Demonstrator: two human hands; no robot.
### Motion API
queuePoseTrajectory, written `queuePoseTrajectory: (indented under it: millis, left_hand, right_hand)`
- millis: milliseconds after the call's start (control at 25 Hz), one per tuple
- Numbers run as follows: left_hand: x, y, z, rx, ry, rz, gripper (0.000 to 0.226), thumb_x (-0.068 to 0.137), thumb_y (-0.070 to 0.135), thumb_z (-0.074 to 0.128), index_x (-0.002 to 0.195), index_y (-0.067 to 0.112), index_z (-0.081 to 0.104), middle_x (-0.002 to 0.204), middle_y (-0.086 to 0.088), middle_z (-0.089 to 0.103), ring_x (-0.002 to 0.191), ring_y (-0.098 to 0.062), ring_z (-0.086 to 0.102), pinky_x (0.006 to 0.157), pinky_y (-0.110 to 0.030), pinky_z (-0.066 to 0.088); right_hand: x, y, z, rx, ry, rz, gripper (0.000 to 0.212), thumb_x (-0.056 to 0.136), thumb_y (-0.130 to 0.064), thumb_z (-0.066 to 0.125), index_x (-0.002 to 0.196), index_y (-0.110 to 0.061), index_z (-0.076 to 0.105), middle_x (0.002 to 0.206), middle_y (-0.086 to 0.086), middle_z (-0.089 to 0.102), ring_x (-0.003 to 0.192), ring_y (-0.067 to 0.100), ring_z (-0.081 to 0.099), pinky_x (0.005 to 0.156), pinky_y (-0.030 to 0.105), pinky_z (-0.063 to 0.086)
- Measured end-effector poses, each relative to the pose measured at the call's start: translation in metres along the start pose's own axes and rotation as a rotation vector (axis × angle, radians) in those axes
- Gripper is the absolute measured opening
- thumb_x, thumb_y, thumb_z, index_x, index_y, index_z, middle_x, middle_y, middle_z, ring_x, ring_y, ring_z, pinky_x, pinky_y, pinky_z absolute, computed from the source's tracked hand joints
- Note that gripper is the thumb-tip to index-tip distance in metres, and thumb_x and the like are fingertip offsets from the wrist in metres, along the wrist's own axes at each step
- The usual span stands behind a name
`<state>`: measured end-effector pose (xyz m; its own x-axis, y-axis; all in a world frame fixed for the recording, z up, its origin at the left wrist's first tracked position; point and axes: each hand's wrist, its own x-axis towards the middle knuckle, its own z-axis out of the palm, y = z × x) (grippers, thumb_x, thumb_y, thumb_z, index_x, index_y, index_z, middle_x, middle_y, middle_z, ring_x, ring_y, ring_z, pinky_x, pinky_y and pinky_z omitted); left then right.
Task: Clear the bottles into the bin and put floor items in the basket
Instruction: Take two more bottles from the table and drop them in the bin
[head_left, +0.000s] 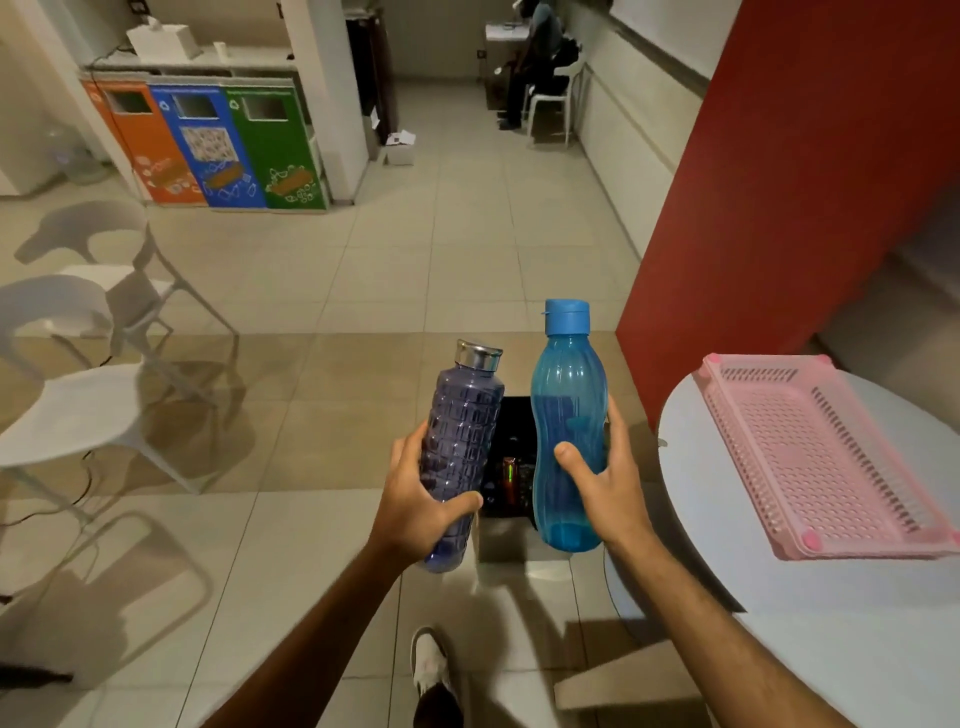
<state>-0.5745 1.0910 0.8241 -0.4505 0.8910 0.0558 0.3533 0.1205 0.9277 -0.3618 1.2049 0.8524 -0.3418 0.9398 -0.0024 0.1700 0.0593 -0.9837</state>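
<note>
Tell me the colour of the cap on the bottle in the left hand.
Silver metal, on the purple bottle; seen in the head view.

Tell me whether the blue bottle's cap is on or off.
On. The blue bottle, held upright in the right hand, has its blue flip-top cap seated on the neck, lid down.

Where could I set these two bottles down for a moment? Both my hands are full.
The white round table has bare top in front of the pink basket, toward you, and a strip along its left edge. The floor tiles between the white chairs and red wall are open. The black bin beneath the bottles is cramped.
</note>
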Motion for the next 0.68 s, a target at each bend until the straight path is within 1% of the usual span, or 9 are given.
queuePoseTrajectory:
  millis: [80,160,200,280,400,480,520,600,680]
  left_hand:
    - [0.048,-0.009,-0.003,0.009,-0.031,0.042,0.101,0.054,0.036,0.091,0.131,0.064,0.033,0.123,0.016,0.046,0.109,-0.001,0.059,0.098,-0.037,0.055]
    - [0.097,-0.017,-0.008,0.017,-0.082,0.066,0.103,0.054,0.038,0.091,0.135,0.064,0.032,0.125,0.019,0.046,0.109,0.001,0.059,0.097,-0.035,0.055]
    - [0.119,-0.020,-0.009,0.021,-0.111,0.073,0.104,0.056,0.039,0.091,0.139,0.058,0.033,0.125,0.022,0.045,0.110,0.002,0.058,0.097,-0.035,0.055]
    - [0.157,-0.023,-0.010,0.000,-0.159,0.059,0.103,0.060,0.040,0.093,0.144,0.047,0.034,0.127,0.021,0.045,0.114,-0.003,0.058,0.095,-0.037,0.057]
    - [0.197,-0.025,-0.006,-0.044,-0.206,0.035,0.092,0.066,0.037,0.089,0.144,0.031,0.041,0.132,0.001,0.050,0.117,-0.023,0.061,0.093,-0.050,0.057]
    - [0.218,-0.037,0.001,-0.051,-0.249,0.079,0.081,0.070,0.035,0.081,0.141,0.018,0.046,0.130,-0.013,0.056,0.117,-0.037,0.060,0.095,-0.057,0.054]
    - [0.225,-0.043,0.005,-0.045,-0.255,0.086,0.079,0.071,0.035,0.080,0.141,0.021,0.046,0.130,-0.010,0.056,0.118,-0.034,0.059,0.096,-0.054,0.054]
    - [0.235,-0.050,0.011,-0.043,-0.224,0.028,0.085,0.069,0.039,0.083,0.142,0.035,0.041,0.132,0.004,0.052,0.118,-0.016,0.058,0.094,-0.039,0.056]
    - [0.247,-0.059,0.018,-0.050,-0.209,-0.024,0.091,0.067,0.044,0.085,0.144,0.039,0.036,0.133,0.011,0.047,0.115,-0.003,0.057,0.090,-0.030,0.057]
  right_hand:
    - [0.031,0.002,0.003,-0.018,0.064,0.012,0.081,0.081,-0.054,0.070,0.147,-0.061,0.023,0.136,-0.028,0.051,0.121,-0.002,0.056,0.095,0.035,0.056]
    - [0.061,0.004,0.005,-0.036,0.120,0.031,0.078,0.086,-0.047,0.069,0.144,-0.066,0.021,0.127,-0.043,0.050,0.118,-0.005,0.057,0.096,0.037,0.054]
    - [0.074,0.005,0.006,-0.046,0.140,0.050,0.078,0.088,-0.044,0.070,0.142,-0.069,0.019,0.122,-0.049,0.048,0.116,-0.006,0.057,0.095,0.036,0.054]
    - [0.095,0.007,0.009,-0.055,0.166,0.099,0.080,0.088,-0.043,0.070,0.140,-0.072,0.017,0.119,-0.052,0.045,0.113,-0.007,0.056,0.092,0.036,0.053]
    - [0.118,0.012,0.011,-0.067,0.199,0.143,0.079,0.089,-0.043,0.070,0.138,-0.073,0.017,0.116,-0.054,0.044,0.108,-0.018,0.055,0.082,0.024,0.051]
    - [0.135,0.019,0.010,-0.066,0.207,0.180,0.076,0.091,-0.040,0.069,0.134,-0.076,0.017,0.109,-0.058,0.044,0.105,-0.027,0.051,0.075,0.014,0.047]
    - [0.142,0.023,0.010,-0.063,0.205,0.200,0.076,0.091,-0.039,0.069,0.132,-0.077,0.017,0.108,-0.059,0.044,0.104,-0.028,0.051,0.069,0.011,0.048]
    - [0.159,0.035,0.007,-0.083,0.192,0.231,0.077,0.091,-0.039,0.069,0.131,-0.077,0.016,0.107,-0.058,0.044,0.100,-0.025,0.055,0.058,0.006,0.049]
    - [0.178,0.045,0.006,-0.097,0.180,0.265,0.083,0.089,-0.039,0.071,0.141,-0.068,0.014,0.111,-0.050,0.043,0.096,-0.012,0.060,0.060,0.006,0.050]
